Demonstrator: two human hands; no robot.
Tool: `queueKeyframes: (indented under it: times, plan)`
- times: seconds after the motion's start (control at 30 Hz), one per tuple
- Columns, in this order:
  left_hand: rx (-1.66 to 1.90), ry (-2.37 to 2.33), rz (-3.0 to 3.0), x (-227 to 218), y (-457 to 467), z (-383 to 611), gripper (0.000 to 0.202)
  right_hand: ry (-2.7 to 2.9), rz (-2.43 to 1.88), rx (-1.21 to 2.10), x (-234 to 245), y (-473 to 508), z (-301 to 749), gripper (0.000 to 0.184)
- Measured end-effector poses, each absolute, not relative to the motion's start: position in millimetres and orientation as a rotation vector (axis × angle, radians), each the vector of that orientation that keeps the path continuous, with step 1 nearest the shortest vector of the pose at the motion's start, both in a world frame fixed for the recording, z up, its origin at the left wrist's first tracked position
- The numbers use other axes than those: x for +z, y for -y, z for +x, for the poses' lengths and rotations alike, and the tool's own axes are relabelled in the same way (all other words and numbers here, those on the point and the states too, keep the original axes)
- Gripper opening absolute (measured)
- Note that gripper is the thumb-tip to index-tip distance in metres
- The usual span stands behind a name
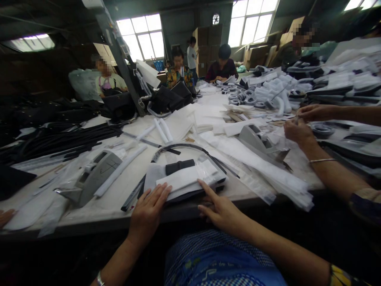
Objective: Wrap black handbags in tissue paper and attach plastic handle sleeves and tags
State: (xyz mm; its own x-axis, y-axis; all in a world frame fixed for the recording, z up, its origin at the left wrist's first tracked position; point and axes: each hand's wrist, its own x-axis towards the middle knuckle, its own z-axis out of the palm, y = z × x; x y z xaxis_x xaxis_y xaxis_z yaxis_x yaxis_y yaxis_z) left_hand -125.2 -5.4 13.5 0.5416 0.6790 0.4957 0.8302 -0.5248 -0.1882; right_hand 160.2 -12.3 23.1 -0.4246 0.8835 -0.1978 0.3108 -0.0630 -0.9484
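A black handbag [220, 186] lies at the table's front edge, mostly covered by folded white packing sheets [181, 179]. Its curved handle [181, 147], which looks wrapped in clear film, arches away from me. My left hand [151, 202] rests with fingers stretched out on the left part of the white sheets. On the right, my right hand [218, 206] points its index finger onto the sheet near a shiny clear strip, its thumb apart and the other fingers partly hidden. A black strap piece [179, 167] shows above the sheets.
A grey tape dispenser [97, 178] stands on the left and another tape dispenser [262, 143] on the right. White foam strips [256, 163] stretch across the table [139, 159]. A co-worker's hands [300, 127] work at the right. Black bags [169, 99] are stacked beyond a metal post [125, 59].
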Motion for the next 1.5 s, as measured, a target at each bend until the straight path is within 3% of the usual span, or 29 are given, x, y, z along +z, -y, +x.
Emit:
queueKeyframes:
  times: [0.13,0.27,0.47,0.6,0.73,0.83,0.9,1.03,1.3,1.4,1.5]
  plan:
    - [-0.532,1.216,-2.4,12.1,5.2,-126.9,0.052,1.222,-1.057,1.92,28.1,20.9,155.5,0.112]
    - [-0.565,1.219,-2.384,13.1,5.0,-127.0,0.053,0.802,-0.817,2.008,29.4,27.2,139.4,0.121]
    - [-0.623,1.321,-2.261,4.6,3.4,-134.8,0.075,0.932,-0.59,1.849,25.5,23.5,107.8,0.099]
    - [-0.687,1.419,-2.068,-5.0,2.3,-138.1,0.077,1.4,-0.578,1.637,33.6,7.1,110.7,0.09]
    - [-0.716,1.487,-2.02,-8.0,2.3,-132.6,0.07,2.025,-0.881,0.731,25.2,-24.4,162.9,0.041]
    - [-0.75,1.55,-1.984,-8.2,1.6,-126.5,0.07,2.234,-1.242,0.127,12.7,-47.8,220.3,0.036]
    - [-0.778,1.611,-1.946,-7.9,-0.2,-123.0,0.069,2.321,-1.476,-0.065,7.7,-58.8,250.1,0.037]
    - [-0.793,1.697,-1.879,-5.0,-5.6,-117.4,0.069,2.452,-1.658,-0.093,8.5,-73.3,268.6,0.02]
    - [-0.812,1.676,-1.909,-4.3,-8.7,-116.8,0.068,2.492,-1.618,-0.031,17.4,-106.7,259.1,0.01]
    - [-0.831,1.698,-1.905,-5.2,-8.9,-116.8,0.067,2.487,-1.605,0.013,16.9,-114.9,264.6,0.02]
    - [-0.847,1.743,-1.88,-3.4,-10.0,-114.3,0.064,2.471,-1.62,0.046,19.3,-121.1,265.4,0.01]
